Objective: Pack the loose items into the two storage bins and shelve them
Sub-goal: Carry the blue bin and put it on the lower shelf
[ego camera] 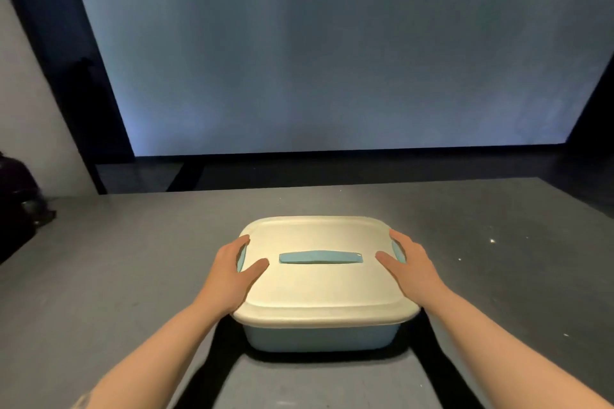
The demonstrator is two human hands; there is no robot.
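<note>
A light blue storage bin (pixel 319 339) with a cream lid (pixel 319 292) stands on the grey surface right in front of me. A blue handle (pixel 320 257) lies flat in the middle of the lid. My left hand (pixel 229 276) grips the lid's left edge, thumb on top and fingers over the blue side clasp. My right hand (pixel 412 271) grips the right edge the same way. The bin's contents are hidden under the lid.
The grey surface (pixel 133 276) stretches wide around the bin to a back edge. Behind it rises a large pale panel (pixel 332 43) in a dark frame. A dark rounded object (pixel 20 196) sits at the far left edge.
</note>
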